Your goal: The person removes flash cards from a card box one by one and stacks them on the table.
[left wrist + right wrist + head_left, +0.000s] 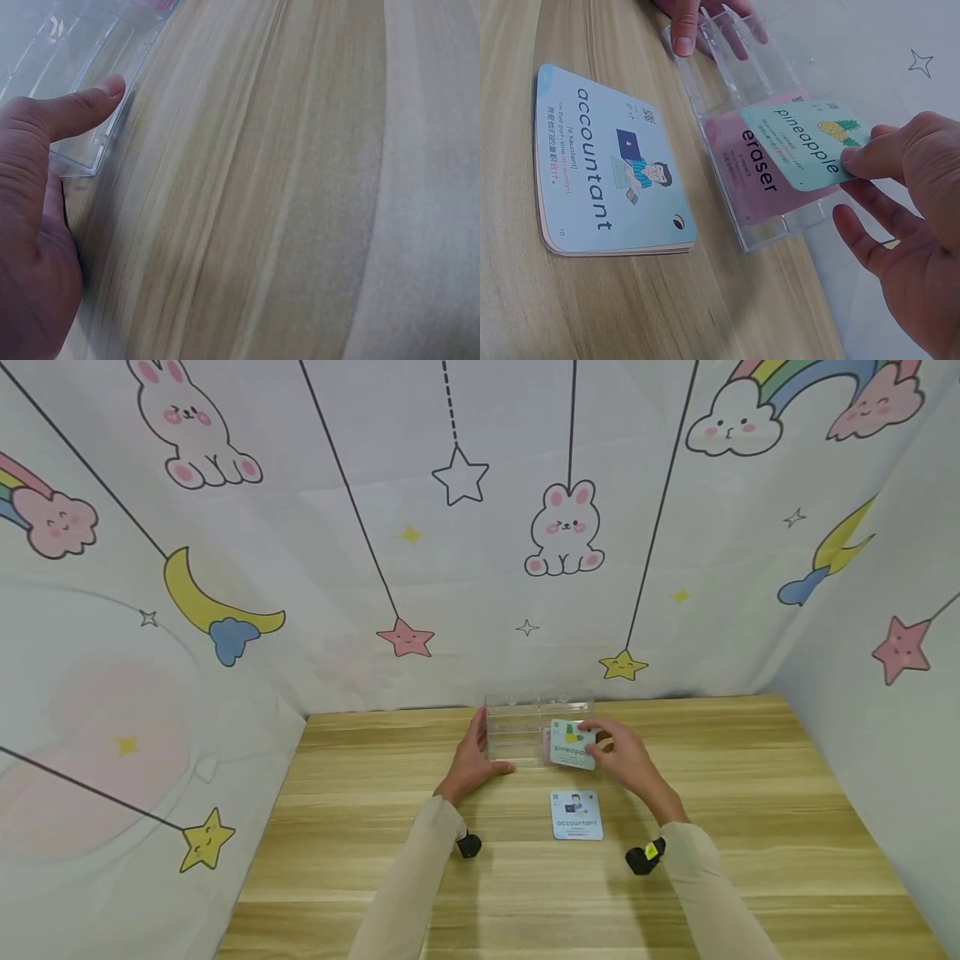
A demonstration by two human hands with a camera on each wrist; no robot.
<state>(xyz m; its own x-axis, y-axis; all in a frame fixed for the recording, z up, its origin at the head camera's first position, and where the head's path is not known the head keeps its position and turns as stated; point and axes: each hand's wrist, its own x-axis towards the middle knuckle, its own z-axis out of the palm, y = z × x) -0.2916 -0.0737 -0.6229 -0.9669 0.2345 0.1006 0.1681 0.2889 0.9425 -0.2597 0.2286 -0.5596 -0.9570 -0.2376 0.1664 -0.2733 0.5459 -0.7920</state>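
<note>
A clear plastic card rack (514,745) with stepped tiers stands at the back of the table. My left hand (471,762) holds its left end, thumb along the front edge and fingers at the side. My right hand (628,763) pinches a green "pineapple" flashcard (791,139) by one edge, between thumb and fingers. The card is tilted over the right half of the rack. Behind it, a pink "eraser" flashcard (739,180) sits in the rack, partly covered. In front of the rack lies a small stack of flashcards (615,176), a blue "accountant" card on top.
The wooden table (360,852) ends at the back against a white cloth (480,585) printed with bunnies, stars and moons. Cloth also hangs at both sides. A small black camera (468,845) is on the left wrist and another black camera (643,857) on the right.
</note>
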